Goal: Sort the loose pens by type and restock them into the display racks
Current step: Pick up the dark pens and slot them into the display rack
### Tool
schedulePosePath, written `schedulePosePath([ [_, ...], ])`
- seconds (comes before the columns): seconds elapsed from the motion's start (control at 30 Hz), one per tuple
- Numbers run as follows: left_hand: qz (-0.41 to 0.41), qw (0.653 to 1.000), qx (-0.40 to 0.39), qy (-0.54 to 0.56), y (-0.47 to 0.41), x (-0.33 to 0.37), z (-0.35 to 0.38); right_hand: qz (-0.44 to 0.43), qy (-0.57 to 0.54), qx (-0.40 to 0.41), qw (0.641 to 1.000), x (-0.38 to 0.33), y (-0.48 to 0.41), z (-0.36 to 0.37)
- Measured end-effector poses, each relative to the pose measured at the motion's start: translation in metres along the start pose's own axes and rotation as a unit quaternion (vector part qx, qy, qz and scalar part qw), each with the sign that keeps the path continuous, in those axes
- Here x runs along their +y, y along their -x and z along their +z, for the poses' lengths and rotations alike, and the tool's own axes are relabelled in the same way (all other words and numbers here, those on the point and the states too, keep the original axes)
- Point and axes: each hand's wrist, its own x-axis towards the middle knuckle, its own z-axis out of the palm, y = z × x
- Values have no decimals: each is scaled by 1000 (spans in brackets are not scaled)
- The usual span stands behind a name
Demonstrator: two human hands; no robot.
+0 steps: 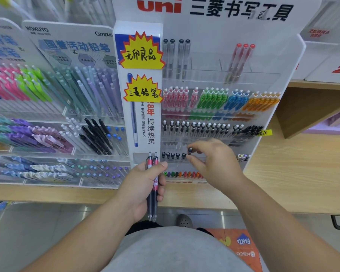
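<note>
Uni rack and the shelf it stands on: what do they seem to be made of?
Uni rack: likely clear acrylic tiers, glossy; pens show through the front walls, on a white, probably plastic, backboard. Shelf: pale wood grain, matte; looks like laminate or veneer, cannot tell which.

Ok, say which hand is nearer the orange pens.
Right. The right hand, pinching a black-topped pen, is below-left of the orange pens; the left hand, gripping two pens, is farther left and lower.

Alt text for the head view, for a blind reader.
The right hand pinches a black-capped pen at a lower row of the white uni rack, while the left hand grips two dark pens with pink bands.
</note>
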Motion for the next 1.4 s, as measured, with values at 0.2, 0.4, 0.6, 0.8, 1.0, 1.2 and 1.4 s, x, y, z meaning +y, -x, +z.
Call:
schedulePosePath([
  [0.2, 2, 1000, -4, -4, 1, 2, -1, 4, 23, -42, 999, 4, -2, 12],
  [0.4, -4, 1000, -3, -1, 2, 3, -1, 1, 63, -40, 997, 6, -4, 20],
  [0.6, -18, 1000, -12, 14, 3, 5, 3, 15, 120, -26, 992, 9, -3, 29],
  [0.8, -22, 999, -32, 18, 3, 6, 7, 26, 120, -17, 992, 8, -3, 32],
  [1.0, -14, 994, -81, 74, 5, 5, 7, 5, 122, -24, 992, 5, 1, 25],
  [1.2, 3, 991, -136, 10, 11, 8, 16, 144, -305, -36, 941, -22, 18, -13],
  [1.4, 37, 989, -131, -64, 13, 8, 34, 264, -492, -37, 828, -25, 25, -25],
])
